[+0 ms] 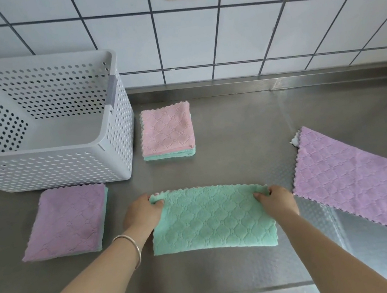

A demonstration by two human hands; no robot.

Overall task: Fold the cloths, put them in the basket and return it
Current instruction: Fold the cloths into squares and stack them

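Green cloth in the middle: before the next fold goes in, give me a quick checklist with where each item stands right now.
1. Left hand pinches the far left corner of the green cloth: ok.
2. Right hand pinches the far right corner: ok.
3. Green cloth lies flat, already folded to a long strip, edges roughly lined up: ok.
4. Room to fold sideways, with the purple stack to the left and the loose purple cloth to the right lying apart from it: ok.
5. Basket upright, open and holding nothing: ok.
6. All cloths folded: not ok; the loose purple cloth lies unfolded.
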